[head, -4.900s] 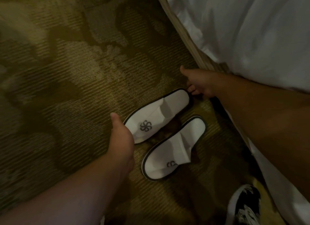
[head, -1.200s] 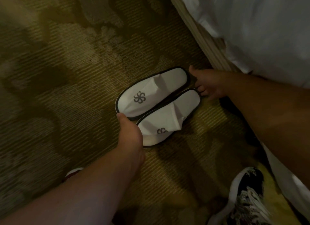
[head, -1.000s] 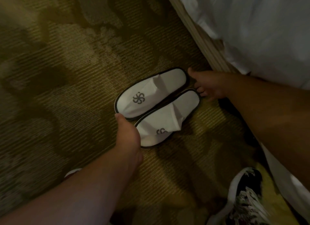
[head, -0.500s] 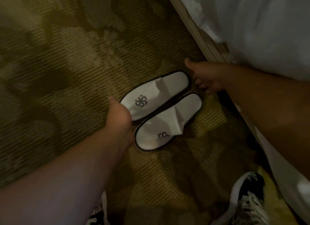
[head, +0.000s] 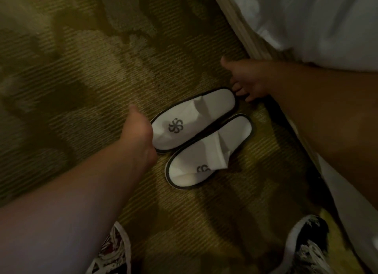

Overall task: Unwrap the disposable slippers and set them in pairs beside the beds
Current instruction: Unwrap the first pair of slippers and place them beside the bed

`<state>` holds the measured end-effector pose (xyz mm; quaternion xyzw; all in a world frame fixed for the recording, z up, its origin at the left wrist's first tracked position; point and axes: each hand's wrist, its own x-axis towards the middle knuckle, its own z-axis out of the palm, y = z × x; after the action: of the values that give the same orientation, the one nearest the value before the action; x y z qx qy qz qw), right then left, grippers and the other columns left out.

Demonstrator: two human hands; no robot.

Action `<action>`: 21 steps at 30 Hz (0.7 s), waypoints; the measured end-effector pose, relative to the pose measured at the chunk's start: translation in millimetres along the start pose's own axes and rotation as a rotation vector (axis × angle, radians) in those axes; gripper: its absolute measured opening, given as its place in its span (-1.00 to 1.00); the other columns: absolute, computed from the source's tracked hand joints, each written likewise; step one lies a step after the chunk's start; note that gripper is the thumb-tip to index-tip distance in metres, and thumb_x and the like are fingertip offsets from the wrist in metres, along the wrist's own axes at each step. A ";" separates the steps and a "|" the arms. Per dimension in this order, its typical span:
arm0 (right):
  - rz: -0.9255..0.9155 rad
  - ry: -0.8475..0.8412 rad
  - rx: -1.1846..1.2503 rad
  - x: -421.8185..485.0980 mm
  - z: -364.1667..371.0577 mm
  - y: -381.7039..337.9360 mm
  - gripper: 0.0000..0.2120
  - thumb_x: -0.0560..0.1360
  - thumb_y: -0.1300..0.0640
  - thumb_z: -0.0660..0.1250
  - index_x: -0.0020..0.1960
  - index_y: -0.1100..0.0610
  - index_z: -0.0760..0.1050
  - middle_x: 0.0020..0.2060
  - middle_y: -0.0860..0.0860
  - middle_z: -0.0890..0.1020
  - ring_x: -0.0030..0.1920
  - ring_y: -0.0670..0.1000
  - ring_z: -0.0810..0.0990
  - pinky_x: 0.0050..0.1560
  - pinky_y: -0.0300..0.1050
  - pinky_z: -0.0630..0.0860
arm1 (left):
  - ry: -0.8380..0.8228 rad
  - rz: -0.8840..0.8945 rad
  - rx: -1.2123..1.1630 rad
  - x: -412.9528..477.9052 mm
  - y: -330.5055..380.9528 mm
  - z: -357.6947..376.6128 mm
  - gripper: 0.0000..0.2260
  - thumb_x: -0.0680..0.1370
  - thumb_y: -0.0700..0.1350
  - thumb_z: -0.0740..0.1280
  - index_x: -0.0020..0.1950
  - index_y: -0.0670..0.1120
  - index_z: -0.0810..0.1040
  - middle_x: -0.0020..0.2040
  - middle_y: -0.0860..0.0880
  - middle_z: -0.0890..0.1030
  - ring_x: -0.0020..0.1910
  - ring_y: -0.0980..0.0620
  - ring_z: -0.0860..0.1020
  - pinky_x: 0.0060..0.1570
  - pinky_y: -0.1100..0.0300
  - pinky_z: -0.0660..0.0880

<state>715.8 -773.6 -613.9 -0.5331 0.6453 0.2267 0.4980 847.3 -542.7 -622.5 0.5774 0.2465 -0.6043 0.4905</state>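
**Risk 1: misalignment.** The left hand [head: 141, 134] sits at the toe of the far slipper [head: 206, 112]. A push from there could skew it against the near slipper [head: 231, 130] or drive its heel under the bed [head: 317, 18]. Likely cause: light soles that probably slide easily on the carpet [head: 81, 85].

**Risk 2: crushed upper.** The near slipper's upper is folded, and one corner sticks out and partly covers its logo. Pressure from a hand would likely crease it.

**Risk 3: stepping.** The person's shoes [head: 306, 251] stand close to the pair. A shift of the feet could kick or soil the near slipper.

**Hands.** The left hand shows its back with the thumb raised. Its fingers are hidden, so a grip on the toe cannot be confirmed. The right hand [head: 248, 79] is loosely spread with the thumb out. Its fingertips [head: 238, 90] are at the far slipper's heel rim and it holds nothing.

**Slippers.** Both are white, open-heeled, edged in dark trim and unwrapped, with a grey pinwheel logo on the upper. They lie side by side on the carpet, almost touching and slightly staggered. Their heels point toward the bed and they sit just beside its edge.
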 end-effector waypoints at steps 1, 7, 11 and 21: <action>0.000 -0.002 -0.001 1.0 -0.3 0.3 0.00 0.40 -0.53 0.03 0.57 0.16 0.05 0.53 0.19 0.22 0.50 0.19 0.22 0.42 0.27 0.14 | 0.009 0.002 -0.001 0.2 0.7 0.1 -0.33 0.61 0.37 -0.04 0.37 -0.05 0.56 0.22 -0.20 0.65 0.13 -0.28 0.64 0.23 -0.23 0.53; 0.001 -0.004 -0.005 2.5 0.3 0.4 0.00 0.42 -0.53 0.03 0.57 0.18 0.06 0.53 0.19 0.22 0.50 0.18 0.23 0.43 0.26 0.14 | 0.032 0.025 -0.001 -2.8 1.2 1.4 -0.38 0.62 0.33 -0.02 0.31 -0.04 0.61 0.15 -0.18 0.69 0.07 -0.26 0.66 0.18 -0.22 0.56; -0.029 0.008 0.016 0.9 -0.8 4.4 -0.08 0.43 -0.51 0.06 0.58 0.07 0.07 0.53 0.16 0.23 0.49 0.17 0.25 0.42 0.28 0.17 | 0.042 0.042 0.006 -6.4 -0.6 2.2 -0.37 0.62 0.34 -0.03 0.28 -0.05 0.62 0.13 -0.19 0.70 0.03 -0.24 0.67 0.07 -0.18 0.62; 0.056 0.004 -0.023 -21.4 -3.5 57.3 -0.04 0.39 -0.55 0.04 0.57 0.08 0.11 0.49 0.17 0.30 0.45 0.19 0.31 0.36 0.19 0.27 | -0.031 -0.090 -0.047 -22.3 -55.0 -0.5 -0.43 0.64 0.29 0.02 0.42 -0.03 0.52 0.30 -0.21 0.60 0.23 -0.33 0.57 0.28 -0.30 0.46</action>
<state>660.7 -747.8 -607.2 -0.5210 0.6582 0.2470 0.4842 796.0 -513.5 -616.5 0.5448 0.2785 -0.6286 0.4801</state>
